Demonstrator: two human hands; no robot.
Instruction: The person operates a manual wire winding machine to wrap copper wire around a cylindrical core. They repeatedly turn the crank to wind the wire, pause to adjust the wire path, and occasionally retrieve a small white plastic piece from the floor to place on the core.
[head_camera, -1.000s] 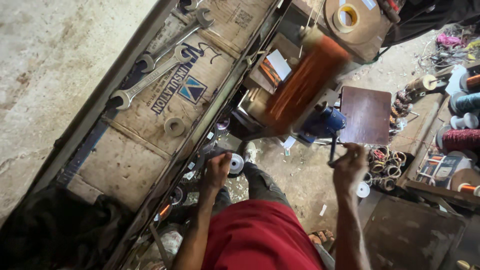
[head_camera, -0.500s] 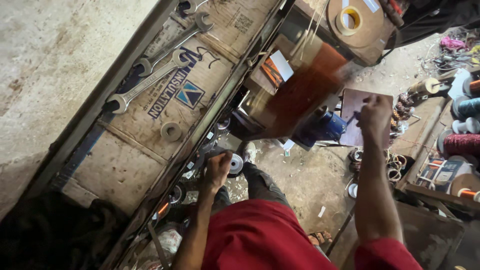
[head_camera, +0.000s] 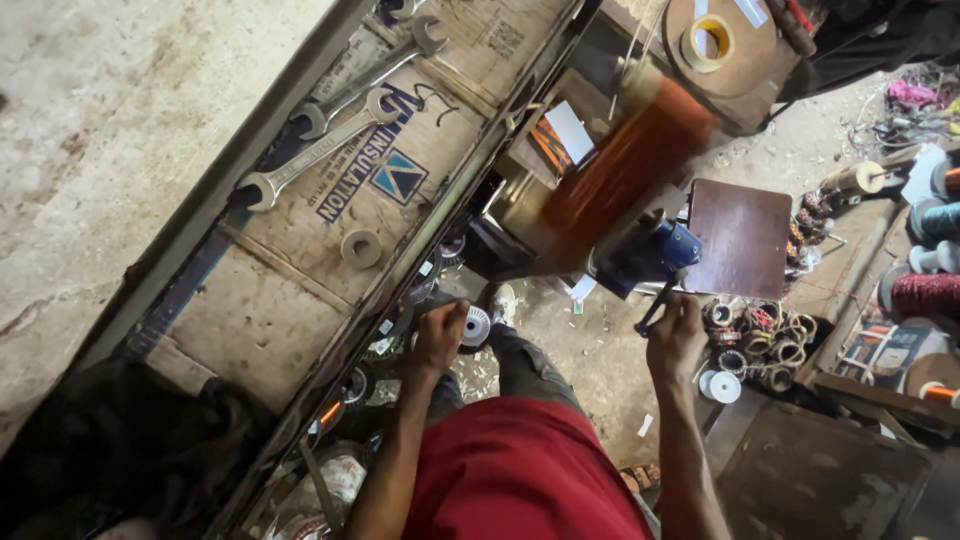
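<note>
My right hand (head_camera: 676, 338) is closed on the dark crank handle (head_camera: 652, 312) of a blue hand winder (head_camera: 650, 250). On the winder's shaft a copper-coloured coil (head_camera: 622, 172) spins as a blur. My left hand (head_camera: 438, 340) is curled at the edge of the metal bench frame (head_camera: 470, 170), its fingers against a small white spool (head_camera: 476, 326). Whether a wire runs through those fingers cannot be made out. My red-clad lap (head_camera: 520, 470) fills the bottom middle.
Two steel wrenches (head_camera: 320, 150) and a small tape ring (head_camera: 360, 248) lie on a cardboard sheet (head_camera: 250, 320). A tape roll (head_camera: 710, 40) sits on a round wooden top. A brown board (head_camera: 745, 235), wire coils (head_camera: 760, 345) and wire spools (head_camera: 925, 292) crowd the right.
My right hand swung up beside the brown board with the crank, then came back down to the lower position. The coil keeps spinning. My left hand has stayed by the white spool.
</note>
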